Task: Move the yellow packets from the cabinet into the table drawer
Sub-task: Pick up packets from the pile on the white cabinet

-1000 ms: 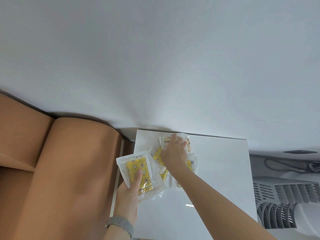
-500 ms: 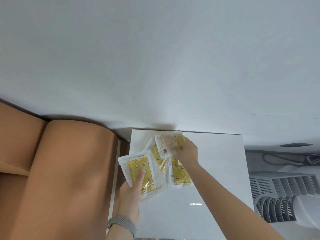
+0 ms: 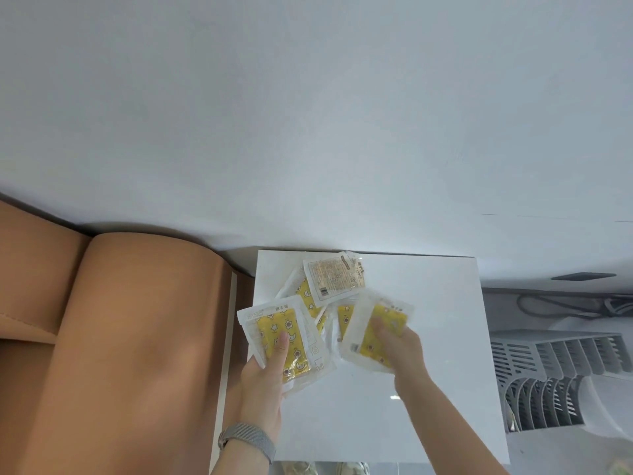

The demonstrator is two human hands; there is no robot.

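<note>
Several yellow packets in clear wrappers lie on the white cabinet top (image 3: 442,337). My left hand (image 3: 265,382) holds a small stack of yellow packets (image 3: 274,332), thumb pressed on the top one. My right hand (image 3: 399,344) grips another yellow packet (image 3: 376,329), lifted and tilted above the cabinet top. A face-down packet (image 3: 334,279) showing its printed label rests at the back, on top of a yellow packet (image 3: 308,299). Another packet (image 3: 344,317) is partly hidden under the one in my right hand. No drawer is visible.
A tan leather headboard or cushion (image 3: 120,337) fills the left side, close to the cabinet's left edge. A white wall (image 3: 308,114) rises behind. A grey slatted appliance (image 3: 555,371) and cables (image 3: 565,303) sit to the right, lower down.
My right hand left the back of the pile, where it touched the face-down packet, and drew toward me, picking up a yellow packet. My left hand kept its stack.
</note>
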